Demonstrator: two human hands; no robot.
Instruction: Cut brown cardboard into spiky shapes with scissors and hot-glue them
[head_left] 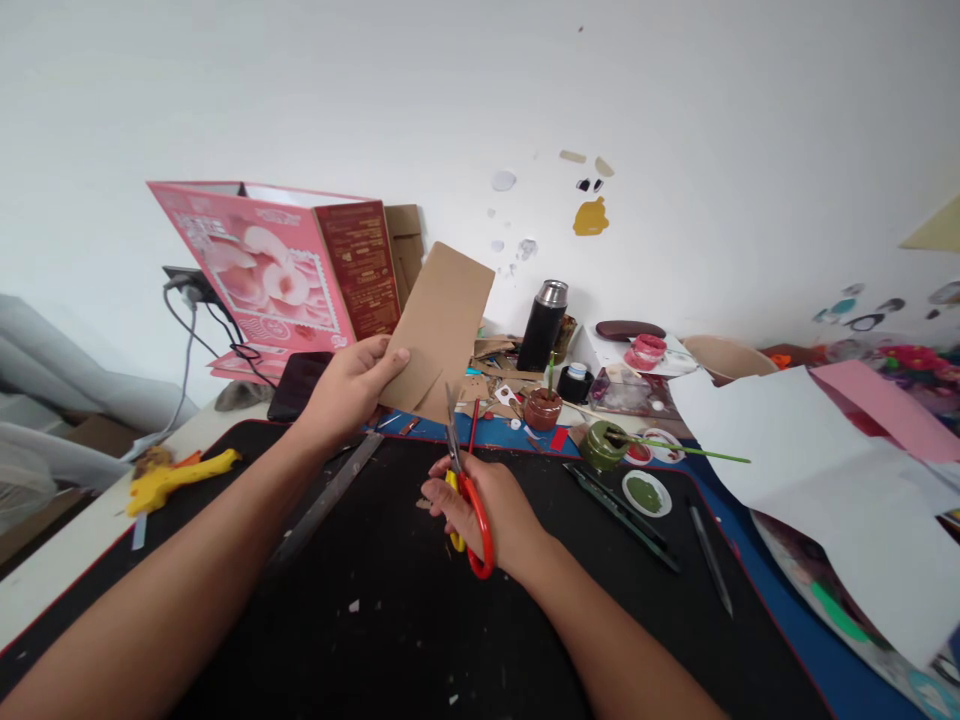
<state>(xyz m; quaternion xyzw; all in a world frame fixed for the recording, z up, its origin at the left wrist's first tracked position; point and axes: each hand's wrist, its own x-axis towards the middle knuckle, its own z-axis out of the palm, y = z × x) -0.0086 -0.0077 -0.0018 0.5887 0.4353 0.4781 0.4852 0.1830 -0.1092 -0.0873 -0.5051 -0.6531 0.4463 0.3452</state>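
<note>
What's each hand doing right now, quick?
Left hand: closed, pinching a piece of brown cardboard.
Right hand: closed around the handles of the scissors, blades pointing up at the cardboard's lower edge.

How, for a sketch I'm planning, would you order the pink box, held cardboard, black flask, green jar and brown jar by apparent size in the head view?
1. Pink box
2. Held cardboard
3. Black flask
Green jar and brown jar: smallest, too alike to rank.
</note>
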